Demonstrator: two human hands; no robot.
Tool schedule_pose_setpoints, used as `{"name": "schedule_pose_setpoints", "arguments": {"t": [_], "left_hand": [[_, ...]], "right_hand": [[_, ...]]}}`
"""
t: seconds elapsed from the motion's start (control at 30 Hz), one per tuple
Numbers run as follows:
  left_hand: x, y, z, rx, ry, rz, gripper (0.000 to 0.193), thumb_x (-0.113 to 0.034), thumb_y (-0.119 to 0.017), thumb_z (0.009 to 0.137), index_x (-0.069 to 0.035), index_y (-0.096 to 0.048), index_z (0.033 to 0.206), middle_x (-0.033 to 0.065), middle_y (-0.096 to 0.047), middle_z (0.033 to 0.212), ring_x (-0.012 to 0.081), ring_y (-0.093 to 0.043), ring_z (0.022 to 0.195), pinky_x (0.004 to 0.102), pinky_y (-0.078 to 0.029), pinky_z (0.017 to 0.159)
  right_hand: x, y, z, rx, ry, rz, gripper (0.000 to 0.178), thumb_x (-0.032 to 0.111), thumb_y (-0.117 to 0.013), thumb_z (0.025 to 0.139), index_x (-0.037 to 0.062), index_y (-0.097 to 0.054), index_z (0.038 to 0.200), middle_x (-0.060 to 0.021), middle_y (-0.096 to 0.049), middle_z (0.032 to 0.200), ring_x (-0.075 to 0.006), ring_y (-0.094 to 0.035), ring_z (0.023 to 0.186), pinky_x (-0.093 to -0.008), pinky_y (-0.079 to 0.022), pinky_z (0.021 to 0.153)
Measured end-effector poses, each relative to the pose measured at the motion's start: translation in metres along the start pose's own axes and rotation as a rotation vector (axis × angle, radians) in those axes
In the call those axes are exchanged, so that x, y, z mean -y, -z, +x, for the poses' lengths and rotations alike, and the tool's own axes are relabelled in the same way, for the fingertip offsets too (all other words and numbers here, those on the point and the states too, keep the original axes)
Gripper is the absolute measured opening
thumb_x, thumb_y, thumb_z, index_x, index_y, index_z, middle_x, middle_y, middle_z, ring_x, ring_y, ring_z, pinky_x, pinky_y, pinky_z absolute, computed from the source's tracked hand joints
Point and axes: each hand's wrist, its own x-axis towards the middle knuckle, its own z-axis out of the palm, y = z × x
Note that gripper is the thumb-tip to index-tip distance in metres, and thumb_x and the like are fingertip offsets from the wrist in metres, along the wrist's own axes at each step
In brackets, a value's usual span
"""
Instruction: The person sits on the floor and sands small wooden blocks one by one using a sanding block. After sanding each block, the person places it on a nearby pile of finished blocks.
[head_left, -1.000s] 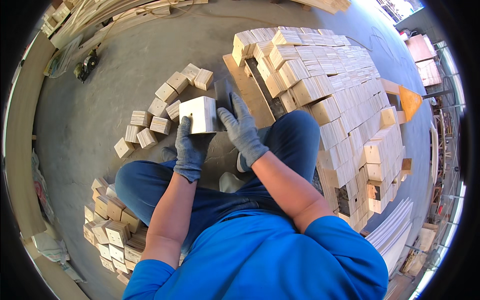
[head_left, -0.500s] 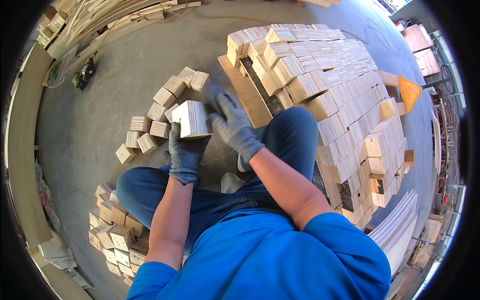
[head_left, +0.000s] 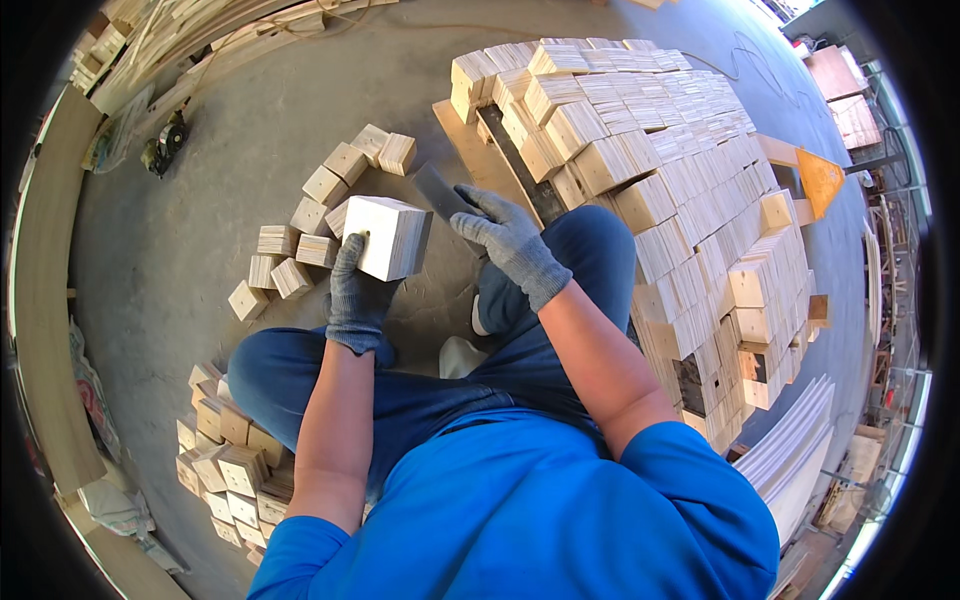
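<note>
Grips a laminated wooden block (head_left: 385,238) at ten o'clock in left hand (head_left: 357,290), dark slab (head_left: 438,192) in right hand (head_left: 508,240), apparently mid-work, with loose blocks (head_left: 309,217) beyond and stacked blocks (head_left: 680,200) at two o'clock, impossible to tell finished from waiting.

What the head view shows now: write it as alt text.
A gloved left hand holds a pale wooden block, the gloved right hand a dark, flat piece. Loose blocks lie ahead on the grey floor, with a large block stack at right.
</note>
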Motion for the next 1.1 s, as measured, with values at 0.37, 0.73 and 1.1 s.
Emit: {"name": "schedule_pose_setpoints", "arguments": {"t": [0.37,0.73,1.1], "left_hand": [[-0.011,0.006,0.000,-0.197,-0.081,-0.117,0.062,-0.036,-0.071,0.101,-0.006,-0.051,0.151,0.0170,-0.065,0.141,0.0345,-0.066,0.127,0.0537,-0.057,0.107],[0.002,0.002,-0.005,-0.131,-0.048,-0.054,0.055,-0.034,-0.067,0.101,-0.004,-0.055,0.146,0.0149,-0.069,0.133,0.0318,-0.069,0.119,0.0490,-0.057,0.104],[0.003,-0.011,-0.010,-0.141,-0.035,-0.052,0.058,-0.036,-0.069,0.099,-0.006,-0.055,0.146,0.0153,-0.069,0.132,0.0336,-0.069,0.118,0.0527,-0.056,0.105]], "right_hand": [[-0.012,-0.028,-0.005,0.057,0.014,-0.199,0.057,0.028,-0.076,0.099,0.0032,-0.061,0.148,-0.0085,-0.073,0.111,-0.0114,-0.066,0.087,-0.0281,-0.054,0.078],[0.029,-0.056,0.003,0.124,0.334,-0.334,0.061,0.032,-0.076,0.097,-0.0003,-0.060,0.146,-0.0219,-0.064,0.144,-0.0361,-0.063,0.131,-0.0406,-0.049,0.110],[-0.020,-0.027,0.005,0.047,0.141,-0.345,0.063,0.035,-0.078,0.097,-0.0018,-0.061,0.145,-0.0222,-0.066,0.142,-0.0359,-0.064,0.131,-0.0407,-0.050,0.111]]}}
